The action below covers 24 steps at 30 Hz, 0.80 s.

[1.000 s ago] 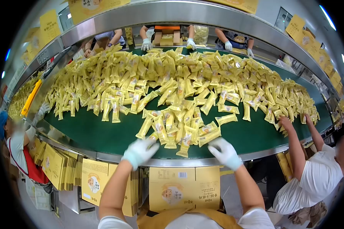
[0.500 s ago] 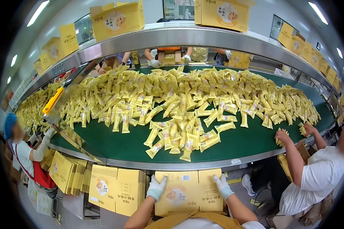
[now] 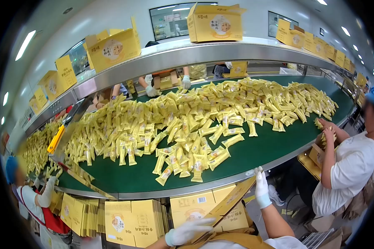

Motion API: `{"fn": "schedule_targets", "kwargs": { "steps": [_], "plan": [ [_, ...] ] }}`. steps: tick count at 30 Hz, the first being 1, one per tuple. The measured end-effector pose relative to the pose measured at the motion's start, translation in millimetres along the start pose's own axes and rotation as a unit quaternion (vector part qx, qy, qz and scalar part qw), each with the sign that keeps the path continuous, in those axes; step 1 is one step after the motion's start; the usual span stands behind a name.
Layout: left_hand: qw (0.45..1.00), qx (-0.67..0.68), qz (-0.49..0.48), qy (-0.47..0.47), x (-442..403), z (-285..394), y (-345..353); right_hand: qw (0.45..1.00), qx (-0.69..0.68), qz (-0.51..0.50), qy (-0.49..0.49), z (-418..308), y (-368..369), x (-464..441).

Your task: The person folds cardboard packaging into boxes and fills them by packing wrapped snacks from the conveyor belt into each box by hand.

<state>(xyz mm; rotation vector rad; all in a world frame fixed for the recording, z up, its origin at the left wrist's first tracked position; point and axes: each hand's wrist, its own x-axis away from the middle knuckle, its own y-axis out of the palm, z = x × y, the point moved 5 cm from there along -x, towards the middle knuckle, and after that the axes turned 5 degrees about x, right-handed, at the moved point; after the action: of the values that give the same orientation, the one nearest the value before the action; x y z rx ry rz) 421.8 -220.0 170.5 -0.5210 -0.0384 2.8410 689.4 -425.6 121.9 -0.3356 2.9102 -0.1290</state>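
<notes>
A yellow cardboard carton (image 3: 232,200) stands tilted in front of me, seen nearly edge-on. My right hand (image 3: 262,190), in a white glove, grips its upper right edge with the fingers pointing up. At the lower end is my gloved left hand (image 3: 189,231), fingers stretched out, slightly blurred and pointing at the carton's side; whether it touches the board is unclear. Behind the tilted panel lies a flat printed carton face (image 3: 186,202) with a barcode. I cannot tell if the two are joined.
Flattened cartons (image 3: 131,220) stand stacked at my left. Beyond is a green conveyor belt (image 3: 124,178) heaped with yellow wrapped snack bars (image 3: 195,143). Co-workers (image 3: 349,162) sit or stand around it. A steel shelf (image 3: 162,58) above carries open boxes (image 3: 218,25).
The carton I held flat with both hands now shows a raised, tilted panel. My right hand has moved up and right, my left hand down. The view has shifted.
</notes>
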Motion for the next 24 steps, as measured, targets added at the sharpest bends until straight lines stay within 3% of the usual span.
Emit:
{"fn": "schedule_targets", "kwargs": {
  "steps": [5, 7, 12, 13, 16, 17, 18, 19, 20, 22, 23, 24],
  "plan": [
    [0.975, -0.199, -0.074, 0.066, -14.6, 8.4, 11.8, 0.995, 0.007, 0.059, -0.075, -1.9, -0.2, 22.6],
    [0.955, -0.268, -0.084, 0.092, -13.2, 7.3, 13.1, 0.998, -0.021, 0.051, -0.019, -7.5, -6.0, 35.4],
    [0.935, -0.299, -0.068, 0.177, -18.9, 17.4, 21.4, 0.995, -0.058, 0.039, 0.073, -24.9, -16.0, 49.8],
    [0.93, -0.309, -0.065, 0.191, -21.1, 22.6, 23.0, 0.984, -0.033, 0.044, 0.171, -16.2, -18.5, 45.1],
    [0.894, -0.345, -0.088, 0.27, -31.4, 41.1, 26.0, 0.989, 0.014, -0.108, 0.096, -8.2, -12.4, 33.6],
    [0.89, -0.339, -0.11, 0.284, -31.9, 39.8, 27.5, 0.976, -0.02, -0.162, 0.144, -25.8, -8.9, 27.4],
    [0.884, -0.333, -0.133, 0.299, -33.3, 34.6, 26.8, 0.957, 0.077, -0.189, 0.205, -37.9, -8.8, 22.2],
    [0.878, -0.326, -0.157, 0.315, -36.0, 35.2, 26.2, 0.962, 0.075, -0.217, 0.149, -38.0, -2.8, 18.2],
    [0.878, -0.369, -0.17, 0.252, -40.0, 35.0, 20.5, 0.962, 0.072, -0.245, 0.092, -38.4, 2.9, 14.3],
    [0.865, -0.447, -0.192, 0.12, -50.0, 45.7, 0.9, 0.886, 0.354, -0.3, 0.001, -93.1, 14.5, 19.1],
    [0.851, -0.482, -0.123, 0.168, -56.9, 54.4, -10.1, 0.839, 0.415, -0.351, -0.02, -118.8, 26.9, 22.7],
    [0.826, -0.541, -0.12, 0.104, -64.6, 56.4, -19.5, 0.786, 0.471, -0.398, -0.041, -130.0, 36.3, 25.3]
  ]
}}
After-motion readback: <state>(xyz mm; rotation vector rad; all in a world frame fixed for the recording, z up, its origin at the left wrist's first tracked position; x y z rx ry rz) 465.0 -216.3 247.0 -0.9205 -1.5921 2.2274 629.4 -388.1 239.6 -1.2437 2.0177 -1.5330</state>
